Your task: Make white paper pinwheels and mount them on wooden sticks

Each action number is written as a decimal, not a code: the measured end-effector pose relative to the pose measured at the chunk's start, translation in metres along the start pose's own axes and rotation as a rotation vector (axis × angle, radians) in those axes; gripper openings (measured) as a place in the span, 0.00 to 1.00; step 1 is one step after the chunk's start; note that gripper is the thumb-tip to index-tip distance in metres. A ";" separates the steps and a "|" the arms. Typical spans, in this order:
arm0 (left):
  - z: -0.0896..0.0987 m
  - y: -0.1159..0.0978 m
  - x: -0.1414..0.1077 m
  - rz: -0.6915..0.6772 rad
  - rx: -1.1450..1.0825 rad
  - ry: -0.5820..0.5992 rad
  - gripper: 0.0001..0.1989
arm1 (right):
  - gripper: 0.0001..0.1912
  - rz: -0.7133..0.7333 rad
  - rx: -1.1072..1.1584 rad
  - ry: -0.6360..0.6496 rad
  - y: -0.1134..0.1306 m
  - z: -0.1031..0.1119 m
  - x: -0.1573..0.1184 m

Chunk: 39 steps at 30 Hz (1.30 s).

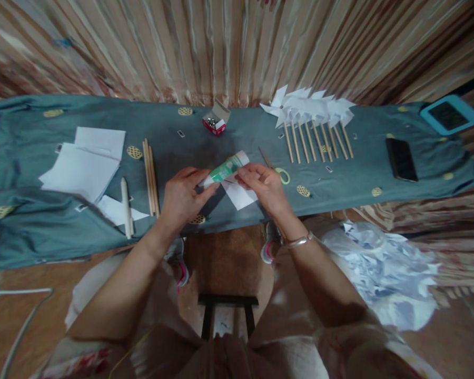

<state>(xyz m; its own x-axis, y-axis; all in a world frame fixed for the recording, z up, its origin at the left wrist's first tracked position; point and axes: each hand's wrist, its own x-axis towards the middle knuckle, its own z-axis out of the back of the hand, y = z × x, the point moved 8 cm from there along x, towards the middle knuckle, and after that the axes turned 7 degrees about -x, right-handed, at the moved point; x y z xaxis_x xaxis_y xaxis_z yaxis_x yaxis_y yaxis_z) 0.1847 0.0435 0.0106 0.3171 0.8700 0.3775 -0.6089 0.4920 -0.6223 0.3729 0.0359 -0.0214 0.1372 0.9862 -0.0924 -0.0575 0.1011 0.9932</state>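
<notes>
A glue stick (227,167) with a green label and white ends lies slantwise between my two hands above the cloth. My left hand (184,196) grips its lower left end between thumb and fingers. At the other end, the fingers of my right hand (263,185) are closed on the white end. Under the glue stick is a piece of white paper (240,196), partly hidden by my right hand. Scissors with light green handles (283,175) lie just beyond my right hand. An open red box of small metal pins (214,124) stands farther back.
Several white paper pinwheels on sticks (316,110) lie in a row at the back right. A phone (402,159) and a blue-framed device (450,115) are farther right. On the left are paper sheets (89,163), wooden sticks (150,179) and a white marker-like stick (126,208).
</notes>
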 end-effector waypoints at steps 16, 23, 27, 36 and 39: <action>0.032 0.044 -0.004 0.114 0.301 -0.002 0.17 | 0.17 0.109 -0.182 0.008 -0.005 0.030 0.000; 0.027 0.004 -0.005 -0.093 0.174 -0.037 0.19 | 0.08 0.198 -0.472 -0.030 -0.002 0.040 -0.009; -0.023 -0.033 -0.014 -0.282 0.106 0.236 0.11 | 0.11 0.380 -0.750 0.004 0.013 0.034 -0.019; -0.055 -0.045 -0.013 -0.375 0.091 0.340 0.12 | 0.15 0.481 -0.886 0.079 0.014 0.030 -0.029; -0.057 -0.045 -0.012 -0.365 0.088 0.358 0.12 | 0.15 0.479 -0.908 0.085 0.013 0.032 -0.031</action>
<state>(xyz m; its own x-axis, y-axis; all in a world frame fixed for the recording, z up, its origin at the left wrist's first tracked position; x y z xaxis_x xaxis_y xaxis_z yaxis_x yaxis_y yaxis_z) 0.2495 0.0130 -0.0050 0.7401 0.6061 0.2914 -0.4659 0.7746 -0.4278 0.3994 0.0024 -0.0030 -0.1653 0.9515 0.2596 -0.8182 -0.2793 0.5025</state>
